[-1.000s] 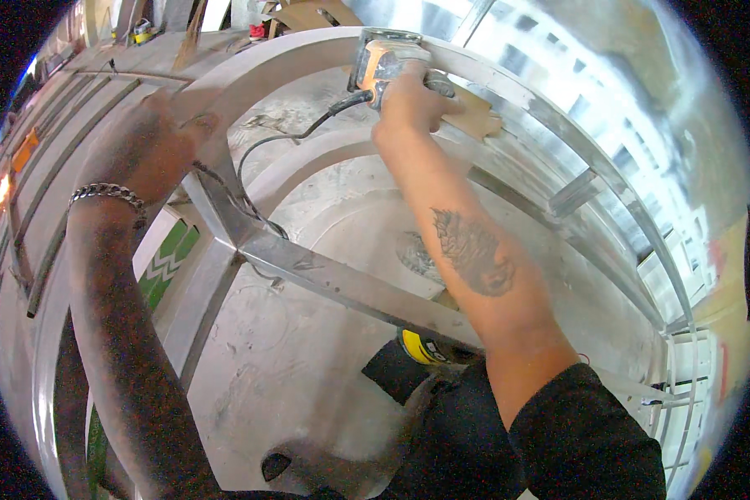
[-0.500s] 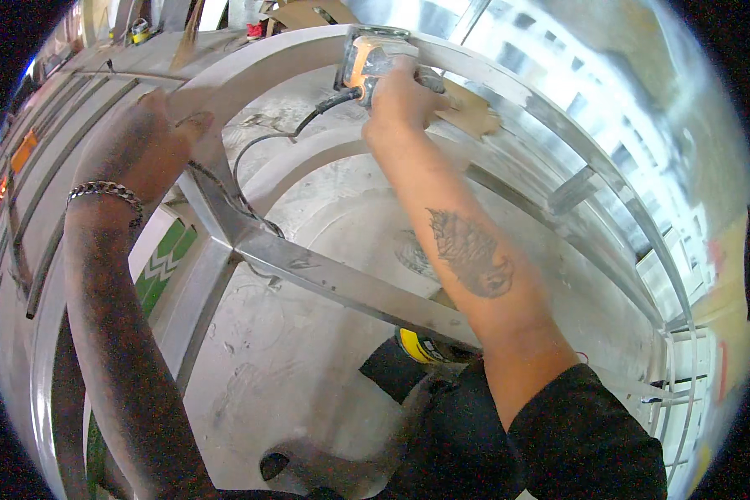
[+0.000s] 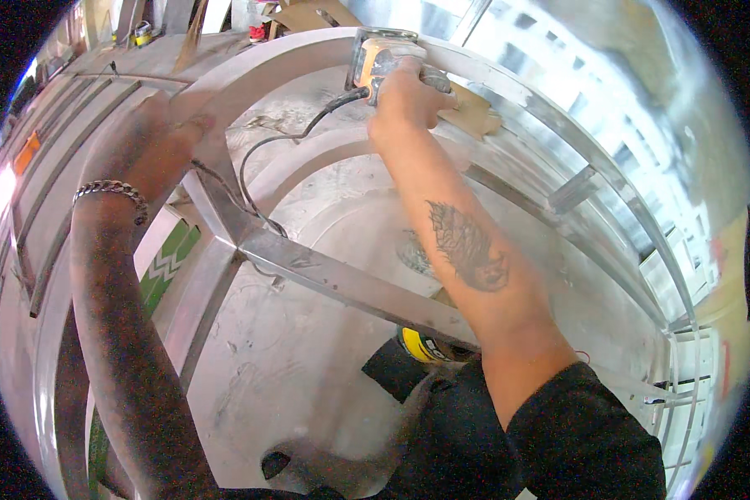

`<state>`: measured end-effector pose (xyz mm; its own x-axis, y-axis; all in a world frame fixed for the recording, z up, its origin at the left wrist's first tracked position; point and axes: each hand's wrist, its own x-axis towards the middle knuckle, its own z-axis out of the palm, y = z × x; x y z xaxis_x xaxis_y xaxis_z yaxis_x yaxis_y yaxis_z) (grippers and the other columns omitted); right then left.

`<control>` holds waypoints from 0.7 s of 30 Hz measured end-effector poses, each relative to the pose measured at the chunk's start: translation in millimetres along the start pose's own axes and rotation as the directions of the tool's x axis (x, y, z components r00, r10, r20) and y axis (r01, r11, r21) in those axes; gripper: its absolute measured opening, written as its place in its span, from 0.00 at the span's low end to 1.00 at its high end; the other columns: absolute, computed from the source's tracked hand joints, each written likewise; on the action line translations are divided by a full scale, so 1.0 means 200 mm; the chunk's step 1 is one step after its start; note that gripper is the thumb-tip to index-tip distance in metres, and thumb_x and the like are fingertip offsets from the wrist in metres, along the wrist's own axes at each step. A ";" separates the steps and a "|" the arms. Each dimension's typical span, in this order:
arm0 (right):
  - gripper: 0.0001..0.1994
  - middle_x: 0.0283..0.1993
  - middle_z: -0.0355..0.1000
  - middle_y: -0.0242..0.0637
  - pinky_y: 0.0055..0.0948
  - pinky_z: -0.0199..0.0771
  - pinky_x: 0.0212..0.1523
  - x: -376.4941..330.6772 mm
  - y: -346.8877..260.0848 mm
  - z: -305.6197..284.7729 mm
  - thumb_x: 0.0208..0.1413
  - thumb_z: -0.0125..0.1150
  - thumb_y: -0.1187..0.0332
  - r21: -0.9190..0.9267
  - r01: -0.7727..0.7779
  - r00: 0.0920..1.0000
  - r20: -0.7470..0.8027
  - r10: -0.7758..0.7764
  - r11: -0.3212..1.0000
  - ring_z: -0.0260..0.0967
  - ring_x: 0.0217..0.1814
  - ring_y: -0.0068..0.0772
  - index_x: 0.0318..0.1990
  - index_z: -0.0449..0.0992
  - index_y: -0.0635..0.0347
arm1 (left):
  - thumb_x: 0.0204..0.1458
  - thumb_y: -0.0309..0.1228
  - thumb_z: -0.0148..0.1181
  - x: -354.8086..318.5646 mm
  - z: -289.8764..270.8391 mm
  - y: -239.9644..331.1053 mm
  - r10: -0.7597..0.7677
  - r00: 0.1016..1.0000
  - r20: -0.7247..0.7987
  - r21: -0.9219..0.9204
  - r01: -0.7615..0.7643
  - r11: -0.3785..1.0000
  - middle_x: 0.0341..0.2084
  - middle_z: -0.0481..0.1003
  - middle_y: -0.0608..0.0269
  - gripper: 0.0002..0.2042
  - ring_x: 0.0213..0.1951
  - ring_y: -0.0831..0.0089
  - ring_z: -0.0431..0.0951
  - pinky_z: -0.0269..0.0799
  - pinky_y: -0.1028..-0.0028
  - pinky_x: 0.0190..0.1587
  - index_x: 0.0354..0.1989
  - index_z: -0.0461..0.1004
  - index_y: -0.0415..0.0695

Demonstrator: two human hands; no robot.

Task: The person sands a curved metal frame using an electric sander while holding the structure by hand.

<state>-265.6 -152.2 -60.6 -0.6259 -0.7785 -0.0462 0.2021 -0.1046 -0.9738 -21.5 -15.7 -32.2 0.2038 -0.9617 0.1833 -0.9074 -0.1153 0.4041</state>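
Note:
My right hand (image 3: 410, 93) is closed around an orange and grey electric sander (image 3: 380, 65) at the top of the view. The sander's base rests against the far part of a curved, pale metal-looking frame (image 3: 283, 57). A dark power cord (image 3: 296, 134) runs from the sander down to the left, past a joint of the frame. Over at the left, my left hand (image 3: 146, 142) grips the same curved frame, thumb toward the inner side; most of its fingertips are hidden. A chain bracelet (image 3: 112, 190) circles that wrist.
Straight beams (image 3: 342, 287) of the frame cross between my arms. Below them a black and yellow can-like object (image 3: 421, 343) shows in part. A green and white box (image 3: 165, 262) stands beside my left forearm. Metal bars (image 3: 62, 142) lie farther left, and cardboard (image 3: 472, 112) lies beyond the sander.
The sander and my right hand have shifted slightly right along the frame. My left hand keeps its place on the frame. A bright white-pink glare has flared at the left edge, where orange sparks showed before.

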 end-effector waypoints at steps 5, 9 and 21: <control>0.45 0.65 0.51 0.71 0.48 0.84 0.59 -0.01 0.01 0.01 0.63 0.63 0.56 0.059 -0.052 0.999 0.007 0.052 0.997 0.70 0.61 0.70 0.77 0.37 0.53 | 0.60 0.50 0.59 -0.05 0.04 0.03 0.092 0.959 -0.268 0.235 -0.027 0.972 0.47 0.79 0.32 0.29 0.54 0.41 0.80 0.73 0.52 0.59 0.52 0.76 0.30; 0.44 0.65 0.50 0.71 0.46 0.86 0.56 -0.02 0.02 0.02 0.64 0.62 0.58 0.005 -0.006 1.000 0.021 0.006 1.000 0.70 0.61 0.70 0.77 0.36 0.53 | 0.61 0.51 0.58 -0.03 0.03 0.04 0.073 0.957 -0.281 0.205 -0.015 0.979 0.48 0.79 0.32 0.30 0.54 0.42 0.80 0.73 0.52 0.59 0.53 0.75 0.30; 0.45 0.66 0.49 0.71 0.47 0.83 0.60 -0.04 -0.01 0.01 0.62 0.64 0.59 0.033 -0.055 0.998 0.007 0.055 0.998 0.68 0.63 0.71 0.76 0.37 0.55 | 0.61 0.49 0.58 0.04 0.08 -0.05 0.148 0.974 -0.171 0.220 -0.109 0.969 0.49 0.79 0.32 0.29 0.55 0.44 0.79 0.72 0.53 0.60 0.53 0.75 0.30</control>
<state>-260.0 -147.4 -58.0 -0.6083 -0.7876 -0.0979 0.2607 -0.0819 -0.9619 -16.7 -26.2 -49.4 0.1267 -0.9113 0.3917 -0.9827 -0.0615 0.1749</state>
